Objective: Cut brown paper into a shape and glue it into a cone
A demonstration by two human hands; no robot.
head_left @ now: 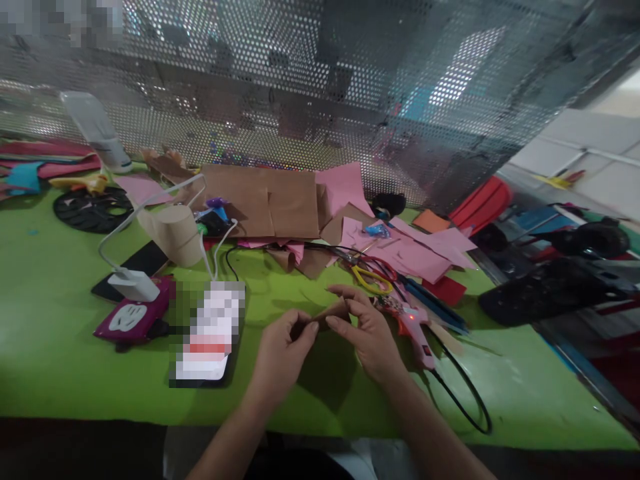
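Both my hands meet over the green table (60,360) near its front edge. My left hand (280,353) is closed in a pinch on one end of a small folded piece of brown paper (330,313). My right hand (367,333) pinches the other end with its fingers curled over it. The piece is held just above the table and is mostly hidden by my fingers.
A pink glue gun (413,327) with a black cord (465,400) lies right of my right hand. Yellow-handled scissors (373,280), pink paper sheets (415,250) and brown paper sheets (265,200) lie behind. A phone (210,340), a brown paper roll (175,233) and a white charger (133,283) sit left.
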